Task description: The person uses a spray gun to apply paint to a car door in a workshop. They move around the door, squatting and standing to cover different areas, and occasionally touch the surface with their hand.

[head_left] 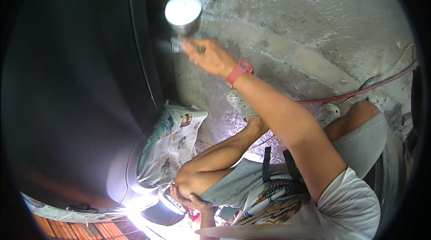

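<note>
In my right hand (213,57), raised at upper middle with a red watch on its wrist, is a spray gun (177,46). A round metal cup (185,11) with a bright white top sits on the gun. Motion blurs the gun and fingertips, and its nozzle side is close to the dark car panel (76,87). Near my bent left knee, my left hand (191,200) is open, its fingers apart against the leg. Newspaper and clear plastic sheeting (173,139) cover part of the car beside that knee.
A red hose (359,92) runs over the rough concrete floor (287,11) at right. The car's door handle (83,207) shows at lower left, above a paper-covered edge. Strong light glares off the lower middle. My feet in pale clogs (235,101) are on the floor.
</note>
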Motion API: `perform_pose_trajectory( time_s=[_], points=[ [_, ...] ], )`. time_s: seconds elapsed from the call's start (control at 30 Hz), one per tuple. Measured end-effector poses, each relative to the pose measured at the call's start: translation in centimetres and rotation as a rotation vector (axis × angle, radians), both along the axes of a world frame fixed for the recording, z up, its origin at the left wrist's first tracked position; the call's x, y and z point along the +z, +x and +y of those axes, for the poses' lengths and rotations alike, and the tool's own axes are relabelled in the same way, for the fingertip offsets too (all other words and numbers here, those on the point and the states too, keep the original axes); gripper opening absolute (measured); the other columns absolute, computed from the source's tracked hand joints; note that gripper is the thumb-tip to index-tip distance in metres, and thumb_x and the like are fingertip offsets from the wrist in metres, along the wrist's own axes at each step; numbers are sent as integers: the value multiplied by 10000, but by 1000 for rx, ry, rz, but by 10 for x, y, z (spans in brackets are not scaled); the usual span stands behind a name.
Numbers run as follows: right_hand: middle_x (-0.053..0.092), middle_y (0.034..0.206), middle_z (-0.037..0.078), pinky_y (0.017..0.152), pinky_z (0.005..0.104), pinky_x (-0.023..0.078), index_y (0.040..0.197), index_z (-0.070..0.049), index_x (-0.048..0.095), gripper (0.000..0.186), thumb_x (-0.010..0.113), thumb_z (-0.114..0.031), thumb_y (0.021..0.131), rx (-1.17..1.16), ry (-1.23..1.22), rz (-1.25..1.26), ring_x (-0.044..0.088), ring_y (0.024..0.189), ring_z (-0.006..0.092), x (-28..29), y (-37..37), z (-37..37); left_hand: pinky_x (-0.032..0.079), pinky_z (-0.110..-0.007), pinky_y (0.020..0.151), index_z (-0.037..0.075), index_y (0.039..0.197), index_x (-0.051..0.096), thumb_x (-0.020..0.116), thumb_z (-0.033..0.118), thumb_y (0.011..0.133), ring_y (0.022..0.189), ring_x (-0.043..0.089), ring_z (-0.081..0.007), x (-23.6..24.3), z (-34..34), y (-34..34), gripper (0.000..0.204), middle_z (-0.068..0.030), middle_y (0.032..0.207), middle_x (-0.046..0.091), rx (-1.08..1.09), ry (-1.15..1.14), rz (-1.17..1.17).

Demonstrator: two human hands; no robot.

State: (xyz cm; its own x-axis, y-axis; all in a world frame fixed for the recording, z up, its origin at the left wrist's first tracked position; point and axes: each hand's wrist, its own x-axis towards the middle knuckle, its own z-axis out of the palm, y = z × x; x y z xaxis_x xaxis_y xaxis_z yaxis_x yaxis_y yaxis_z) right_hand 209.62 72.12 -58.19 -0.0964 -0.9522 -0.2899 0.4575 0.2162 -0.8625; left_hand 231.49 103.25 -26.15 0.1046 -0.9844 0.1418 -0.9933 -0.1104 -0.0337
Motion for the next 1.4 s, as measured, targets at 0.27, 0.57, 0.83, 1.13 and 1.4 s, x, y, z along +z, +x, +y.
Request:
perform_pose_trajectory(
  time_s=[0.27, 0.57, 0.83, 1.13, 1.4],
  points=[
    [760, 791, 45, 720, 368, 574, 1195, -60, 793, 757, 476, -738, 1081, -235, 33, -8, 705, 700, 138, 28, -165, -113, 247, -571, 1325, -31, 1607, 400, 475, 578, 1122, 1572, 374, -411, 0, 14, 2, 782, -246, 1647, 435, 23, -62, 33],
    [747, 766, 121, 655, 407, 563, 1102, -30, 778, 749, 449, -703, 1104, -592, -131, 394, 733, 669, 246, 93, -267, -199, 279, -604, 1280, -42, 1504, 498, 505, 576, 1104, 1527, 408, -447, -4, 26, 9, 736, -256, 1609, 465, 23, -110, 44],
    [719, 819, 159, 781, 452, 549, 1155, 52, 729, 752, 428, -637, 1137, -401, -405, 814, 693, 735, 286, 116, -180, -132, 291, -587, 1269, -25, 1527, 516, 592, 512, 1080, 1504, 443, -451, -1, 19, 18, 702, -268, 1605, 514, 45, -184, 83],
    [738, 779, 82, 735, 345, 562, 1332, -71, 781, 610, 581, -599, 1105, 286, -33, 239, 683, 725, 137, 130, 47, 41, 229, -619, 1285, 29, 1462, 578, 680, 402, 968, 1497, 470, -447, -3, 20, 23, 627, -229, 1566, 580, 106, -170, 57],
    [783, 858, 161, 843, 351, 598, 1494, -108, 700, 628, 581, -587, 1106, 630, -137, 362, 777, 842, 189, 140, 168, 111, 219, -628, 1284, 66, 1412, 631, 713, 411, 934, 1494, 480, -438, -1, 27, 23, 595, -202, 1562, 585, 151, -152, 70]
  ],
)
